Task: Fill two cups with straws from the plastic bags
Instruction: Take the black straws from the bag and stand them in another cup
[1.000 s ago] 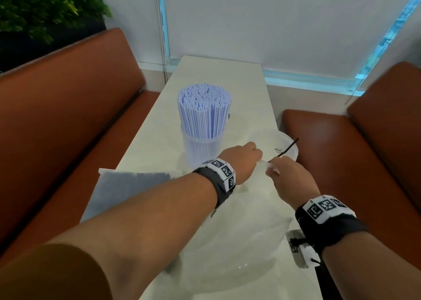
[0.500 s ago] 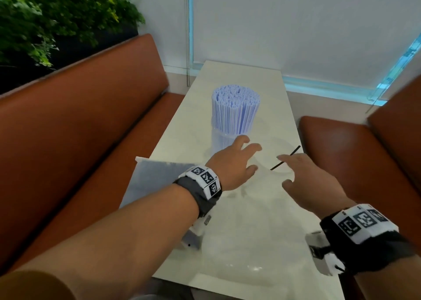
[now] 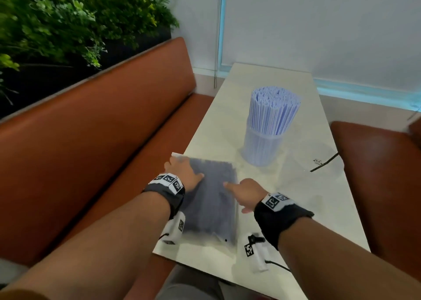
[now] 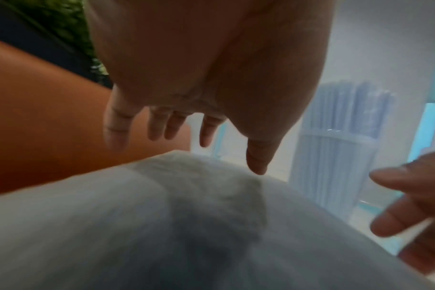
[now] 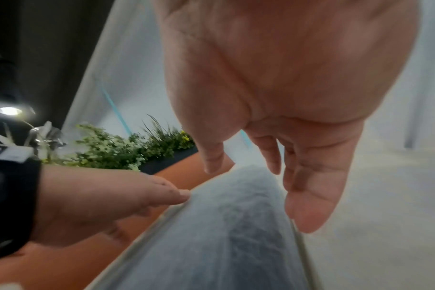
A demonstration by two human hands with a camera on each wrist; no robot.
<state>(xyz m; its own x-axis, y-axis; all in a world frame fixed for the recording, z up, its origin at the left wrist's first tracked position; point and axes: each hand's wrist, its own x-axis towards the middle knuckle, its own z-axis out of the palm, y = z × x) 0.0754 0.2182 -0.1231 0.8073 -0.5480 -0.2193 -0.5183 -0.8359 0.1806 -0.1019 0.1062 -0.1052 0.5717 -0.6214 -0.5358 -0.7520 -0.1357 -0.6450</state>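
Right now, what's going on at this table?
A person is reaching with both hands for a plastic bag of straws lying at the near left edge of the table. The left hand rests on its far left corner; the right hand comes in at its right side, fingers relaxed. One cup farther back already stands packed with straws.

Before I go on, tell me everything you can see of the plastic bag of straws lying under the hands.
The plastic bag is a flat, translucent, frosted pouch packed with dark grey-blue straws lying lengthwise. It lies on the near left part of the pale table, its clear near end close to the table's edge, apart from the cup of straws. The left hand rests on its far left corner; the right hand reaches its right edge, fingers extended. Whether it is sealed cannot be told.
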